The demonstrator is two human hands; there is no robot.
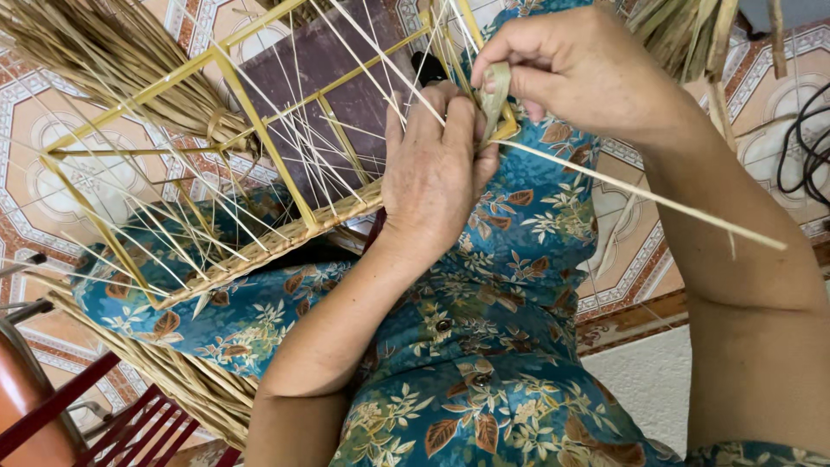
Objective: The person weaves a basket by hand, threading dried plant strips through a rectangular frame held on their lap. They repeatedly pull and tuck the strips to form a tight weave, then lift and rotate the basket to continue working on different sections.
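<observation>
Yellow wire frame [259, 130] tilted across the lap, thin straw spokes [303, 147] fanned through, flat pale-green strip [494, 95] bent at the right corner.
</observation>
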